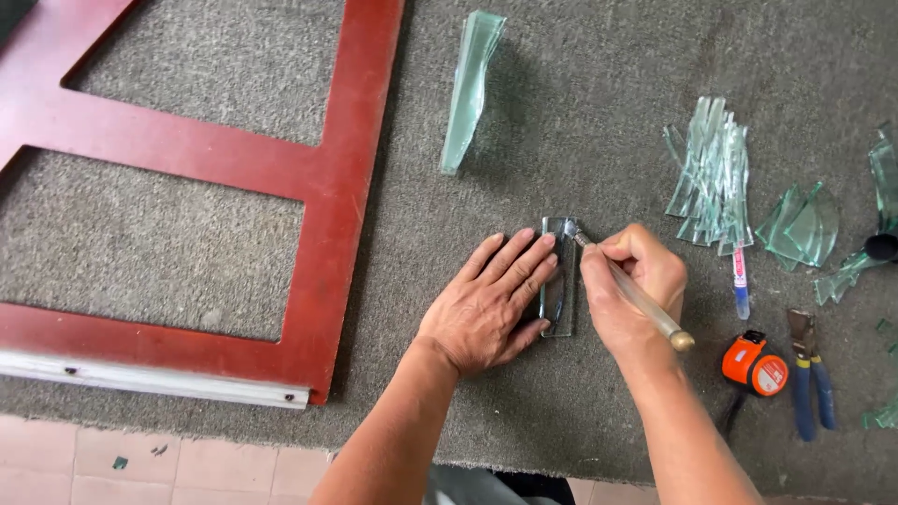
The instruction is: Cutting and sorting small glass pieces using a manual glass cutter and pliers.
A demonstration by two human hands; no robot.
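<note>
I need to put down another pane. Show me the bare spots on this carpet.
Bare carpet lies between the stacked glass and the glass offcuts, and below the left hand. The right side is crowded with tape measure and pliers.

Left hand (491,304) is lying over the left half of the small glass strip (559,281), hiding that edge. Right hand (629,285) is covering most of the glass cutter (645,304); its tip is too small to make out against the glass. Red wooden frame (318,178) is running off the top and left edges. Glass offcuts (884,173) at far right are being cut by the picture's edge, as is a black round object (882,247), kind unclear. Pliers (809,374): jaws blurring into the carpet. Both forearms are leaving the bottom edge.
</note>
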